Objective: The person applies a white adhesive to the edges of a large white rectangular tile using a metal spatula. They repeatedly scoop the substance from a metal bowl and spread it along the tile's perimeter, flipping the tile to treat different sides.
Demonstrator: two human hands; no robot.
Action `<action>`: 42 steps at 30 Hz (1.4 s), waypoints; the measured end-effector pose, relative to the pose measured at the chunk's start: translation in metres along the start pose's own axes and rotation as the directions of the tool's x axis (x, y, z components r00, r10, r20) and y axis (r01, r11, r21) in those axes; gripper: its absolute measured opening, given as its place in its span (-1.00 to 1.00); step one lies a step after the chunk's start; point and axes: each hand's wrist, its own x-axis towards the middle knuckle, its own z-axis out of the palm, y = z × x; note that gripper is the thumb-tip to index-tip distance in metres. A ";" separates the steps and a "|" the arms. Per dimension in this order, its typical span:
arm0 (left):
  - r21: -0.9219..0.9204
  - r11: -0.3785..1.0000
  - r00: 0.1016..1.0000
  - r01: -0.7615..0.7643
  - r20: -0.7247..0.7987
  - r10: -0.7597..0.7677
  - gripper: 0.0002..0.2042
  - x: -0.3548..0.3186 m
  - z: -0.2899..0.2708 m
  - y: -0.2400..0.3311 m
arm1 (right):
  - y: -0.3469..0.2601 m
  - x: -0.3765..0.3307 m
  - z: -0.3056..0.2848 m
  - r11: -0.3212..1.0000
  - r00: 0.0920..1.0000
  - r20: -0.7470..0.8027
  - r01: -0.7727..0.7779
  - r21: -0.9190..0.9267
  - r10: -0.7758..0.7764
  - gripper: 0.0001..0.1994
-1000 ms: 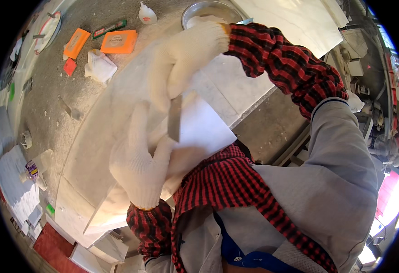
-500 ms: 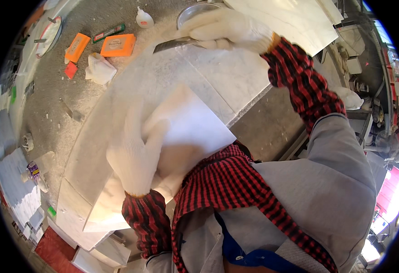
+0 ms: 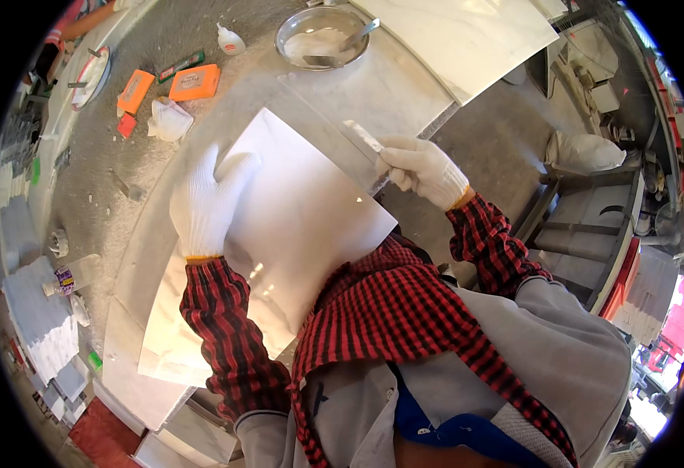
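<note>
A glossy white stone slab with faint veining lies tilted across the table in front of me, its near corner by my apron. My left hand, in a white knit glove, rests on the slab's left edge with its fingers stretched out and the thumb apart. Past the slab's right edge, my gloved right hand is closed round a narrow flat scraper. White paste coats the scraper's tip, and the fingers hide its other end. At the far side stands a steel bowl of whitish paste with a spatula in it.
Beyond my left hand lie orange boxes, a crumpled white cloth and a small white bottle. A large marble slab stretches across the far right. Stacked slabs stand at left; a dark metal frame is at right.
My right hand has come back from beside the bowl toward the slab, bringing the scraper, whose tip now shows white paste. My left hand has shifted slightly left and up on the slab.
</note>
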 end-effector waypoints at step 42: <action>-0.639 0.765 0.993 -0.079 0.015 0.115 -0.56 0.054 0.027 -0.002 | -0.077 0.098 0.023 0.041 0.535 0.030 0.121 -0.992 -0.844 -0.75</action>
